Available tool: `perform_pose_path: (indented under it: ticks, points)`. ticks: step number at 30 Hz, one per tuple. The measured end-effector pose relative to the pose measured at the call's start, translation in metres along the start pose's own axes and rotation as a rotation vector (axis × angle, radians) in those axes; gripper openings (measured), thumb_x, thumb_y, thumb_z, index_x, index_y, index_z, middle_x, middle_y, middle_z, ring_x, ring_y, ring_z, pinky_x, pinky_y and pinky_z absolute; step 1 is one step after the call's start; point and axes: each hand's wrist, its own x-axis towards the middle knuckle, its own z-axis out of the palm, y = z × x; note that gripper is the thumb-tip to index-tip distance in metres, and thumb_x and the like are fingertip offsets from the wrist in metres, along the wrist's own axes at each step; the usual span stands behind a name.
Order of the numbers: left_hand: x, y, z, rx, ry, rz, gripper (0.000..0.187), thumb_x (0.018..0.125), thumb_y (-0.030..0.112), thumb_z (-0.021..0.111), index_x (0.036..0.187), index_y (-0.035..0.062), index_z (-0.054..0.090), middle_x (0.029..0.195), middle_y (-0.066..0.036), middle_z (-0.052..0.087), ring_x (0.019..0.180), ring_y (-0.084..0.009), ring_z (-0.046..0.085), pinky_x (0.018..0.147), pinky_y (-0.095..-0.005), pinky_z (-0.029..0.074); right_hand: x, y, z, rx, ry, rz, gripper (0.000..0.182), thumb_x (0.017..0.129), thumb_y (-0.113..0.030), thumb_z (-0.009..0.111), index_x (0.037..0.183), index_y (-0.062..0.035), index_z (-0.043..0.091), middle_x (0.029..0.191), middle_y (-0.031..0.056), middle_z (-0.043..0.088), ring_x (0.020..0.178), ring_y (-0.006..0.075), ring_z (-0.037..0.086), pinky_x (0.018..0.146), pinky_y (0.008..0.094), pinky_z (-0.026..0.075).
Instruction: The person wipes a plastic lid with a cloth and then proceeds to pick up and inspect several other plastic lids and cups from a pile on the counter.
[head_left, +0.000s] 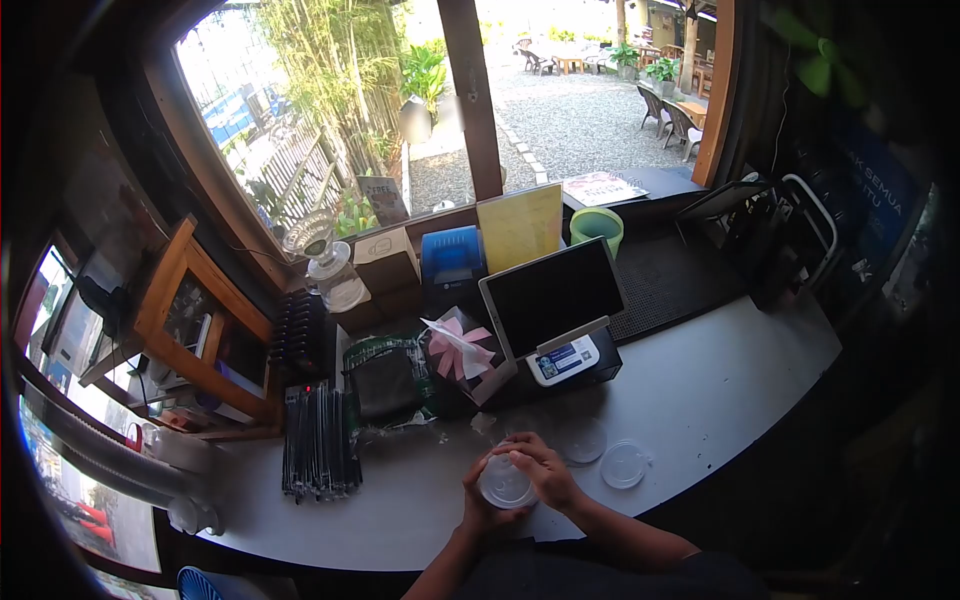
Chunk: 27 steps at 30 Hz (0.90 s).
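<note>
At the near edge of the white counter I hold a clear plastic cup, seen from above with a round clear lid (507,484) over its top. My left hand (480,505) is closed around the cup's left side and front. The fingers of my right hand (540,470) curl over the lid's far and right rim, gripping it. The cup's body is mostly hidden under the lid and my hands. Just right of my hands lie two more clear lids, one flat near the edge (625,465) and another (583,441) partly behind my right hand.
A tablet on a stand (553,295) rises beyond my hands, beside a tissue box (462,350). Wrapped black straws (320,445) lie left, near a dark packet (388,380). A green bin (597,232) and black mat (665,285) are at the back right.
</note>
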Motion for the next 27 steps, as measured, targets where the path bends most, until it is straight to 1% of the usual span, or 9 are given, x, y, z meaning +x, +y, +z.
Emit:
perform_pose_path:
  ticks: [6, 9, 11, 13, 16, 19, 22, 25, 27]
  points:
    - [-0.006, -0.006, 0.001, -0.013, 0.031, -0.029, 0.112, 0.068, 0.040, 0.096, 0.147, 0.0150, 0.020, 0.146, -0.027, 0.040, 0.133, -0.0387, 0.052, 0.107, -0.0507, 0.047, -0.001, 0.003, -0.011, 0.017, -0.008, -0.024, 0.033, 0.105, -0.024, 0.053, 0.124, -0.0038, 0.070, 0.132, 0.0142, 0.052, 0.129, 0.0245, 0.049, 0.110, 0.0349, 0.038]
    - [-0.003, 0.001, 0.001, -0.058, 0.060, -0.058, 0.112, 0.068, 0.036, 0.097, 0.147, 0.0139, 0.019, 0.145, -0.027, 0.040, 0.130, -0.0379, 0.054, 0.106, -0.0504, 0.049, -0.019, -0.005, -0.037, -0.449, 0.203, -0.185, 0.034, 0.101, -0.029, 0.062, 0.123, -0.0037, 0.069, 0.131, 0.0184, 0.053, 0.127, 0.0309, 0.050, 0.109, 0.0395, 0.040]
    - [-0.014, -0.001, -0.007, 0.024, 0.038, -0.094, 0.112, 0.068, 0.035, 0.097, 0.147, 0.0138, 0.019, 0.144, -0.028, 0.039, 0.129, -0.0380, 0.055, 0.106, -0.0508, 0.049, -0.040, -0.006, -0.064, -0.771, 0.313, -0.121, 0.044, 0.096, -0.034, 0.069, 0.128, -0.0041, 0.065, 0.137, 0.0217, 0.049, 0.128, 0.0354, 0.047, 0.109, 0.0455, 0.040]
    - [-0.016, -0.001, -0.008, 0.061, 0.039, -0.098, 0.112, 0.068, 0.034, 0.097, 0.147, 0.0141, 0.018, 0.143, -0.028, 0.039, 0.128, -0.0382, 0.055, 0.106, -0.0509, 0.049, -0.062, -0.003, -0.090, -1.098, 0.368, 0.034, 0.059, 0.090, -0.040, 0.076, 0.135, -0.0064, 0.059, 0.140, 0.0227, 0.045, 0.134, 0.0380, 0.041, 0.114, 0.0523, 0.034]
    - [-0.015, 0.005, -0.003, 0.083, 0.044, -0.082, 0.113, 0.069, 0.034, 0.096, 0.147, 0.0141, 0.017, 0.141, -0.027, 0.041, 0.128, -0.0379, 0.055, 0.106, -0.0499, 0.049, -0.094, 0.011, -0.115, -1.474, 0.379, 0.115, 0.071, 0.083, -0.044, 0.081, 0.139, -0.0076, 0.055, 0.140, 0.0230, 0.044, 0.137, 0.0401, 0.036, 0.119, 0.0573, 0.024]
    - [-0.012, 0.007, -0.002, 0.139, 0.001, -0.085, 0.114, 0.070, 0.035, 0.095, 0.149, 0.0132, 0.015, 0.140, -0.026, 0.044, 0.128, -0.0368, 0.056, 0.106, -0.0483, 0.049, -0.102, 0.027, -0.129, -1.368, 0.412, 0.061, 0.074, 0.079, -0.046, 0.084, 0.136, -0.0085, 0.057, 0.141, 0.0223, 0.042, 0.141, 0.0391, 0.033, 0.123, 0.0572, 0.015]
    - [-0.004, 0.017, 0.000, 0.180, -0.040, -0.097, 0.112, 0.069, 0.030, 0.095, 0.148, 0.0145, 0.017, 0.140, -0.026, 0.044, 0.128, -0.0380, 0.055, 0.106, -0.0492, 0.048, -0.102, 0.032, -0.137, -1.317, 0.461, -0.099, 0.074, 0.077, -0.047, 0.083, 0.134, -0.0081, 0.057, 0.139, 0.0203, 0.043, 0.140, 0.0375, 0.034, 0.123, 0.0606, 0.014]
    - [0.005, 0.033, -0.002, 0.254, -0.054, -0.108, 0.109, 0.067, 0.024, 0.096, 0.147, 0.0158, 0.022, 0.141, -0.026, 0.043, 0.130, -0.0404, 0.054, 0.108, -0.0509, 0.046, -0.106, 0.030, -0.137, -1.391, 0.619, -0.056, 0.072, 0.077, -0.050, 0.082, 0.130, -0.0070, 0.060, 0.135, 0.0187, 0.044, 0.138, 0.0369, 0.036, 0.121, 0.0656, 0.015]
    - [0.004, 0.034, 0.001, 0.275, -0.047, -0.101, 0.108, 0.067, 0.023, 0.096, 0.146, 0.0155, 0.024, 0.141, -0.026, 0.045, 0.130, -0.0411, 0.053, 0.108, -0.0508, 0.045, -0.111, 0.039, -0.141, -1.360, 0.631, -0.027, 0.070, 0.077, -0.053, 0.080, 0.126, -0.0051, 0.063, 0.134, 0.0195, 0.047, 0.137, 0.0367, 0.038, 0.120, 0.0664, 0.016]
